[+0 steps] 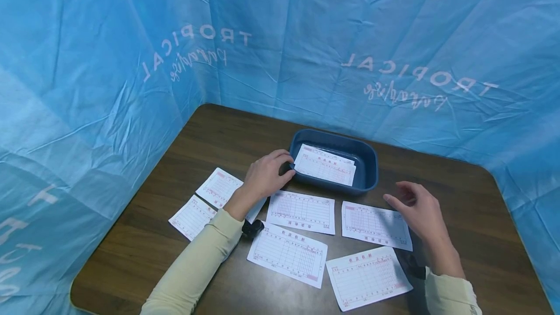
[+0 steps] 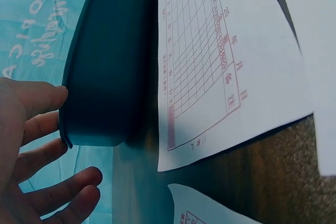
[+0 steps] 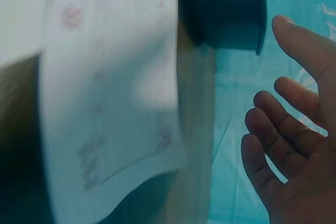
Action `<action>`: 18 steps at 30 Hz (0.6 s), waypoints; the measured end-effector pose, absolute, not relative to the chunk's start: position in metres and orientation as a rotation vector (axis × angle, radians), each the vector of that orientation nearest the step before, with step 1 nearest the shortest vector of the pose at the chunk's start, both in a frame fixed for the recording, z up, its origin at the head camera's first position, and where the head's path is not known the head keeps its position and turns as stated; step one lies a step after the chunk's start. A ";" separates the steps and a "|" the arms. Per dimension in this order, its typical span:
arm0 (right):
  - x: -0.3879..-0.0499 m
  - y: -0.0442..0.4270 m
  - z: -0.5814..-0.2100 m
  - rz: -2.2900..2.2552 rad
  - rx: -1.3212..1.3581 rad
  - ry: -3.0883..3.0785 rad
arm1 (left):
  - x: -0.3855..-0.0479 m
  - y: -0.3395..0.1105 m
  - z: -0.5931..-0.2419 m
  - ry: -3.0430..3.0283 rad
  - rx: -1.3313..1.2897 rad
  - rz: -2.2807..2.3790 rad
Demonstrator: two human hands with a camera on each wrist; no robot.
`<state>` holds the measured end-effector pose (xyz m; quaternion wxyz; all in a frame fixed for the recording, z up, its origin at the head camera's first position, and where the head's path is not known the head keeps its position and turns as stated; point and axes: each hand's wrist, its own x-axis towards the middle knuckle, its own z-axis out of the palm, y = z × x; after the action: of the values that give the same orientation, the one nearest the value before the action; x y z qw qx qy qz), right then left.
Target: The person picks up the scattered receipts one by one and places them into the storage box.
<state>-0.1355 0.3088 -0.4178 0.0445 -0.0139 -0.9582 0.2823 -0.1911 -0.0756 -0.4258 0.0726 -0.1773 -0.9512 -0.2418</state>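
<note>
Left grip point(image 1: 268, 174) holds blue bin point(image 1: 371, 164) by rim; printed slips point(image 1: 325, 168) overlap inside.

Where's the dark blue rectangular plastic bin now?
Head view: the bin sits right of centre near the far edge of the brown wooden table, the left hand gripping its left end.

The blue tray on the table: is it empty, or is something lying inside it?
Not empty: paper slips with red print lie inside the blue tray; beside them, part of its bottom shows bare.
</note>
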 end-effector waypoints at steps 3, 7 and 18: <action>-0.132 0.316 -0.424 0.823 -0.055 -2.962 | -0.191 -0.076 -0.425 -2.860 -0.537 -0.737; -0.126 0.323 -0.432 0.790 -0.059 -2.976 | -0.191 -0.076 -0.425 -2.863 -0.536 -0.737; -0.119 0.331 -0.445 0.753 -0.102 -3.007 | -0.191 -0.076 -0.424 -2.867 -0.532 -0.718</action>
<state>-0.1186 0.3310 -0.4448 0.0199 -0.0330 -0.9693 0.2427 -0.1907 -0.0756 -0.4243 0.0692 -0.1767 -0.9524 -0.2384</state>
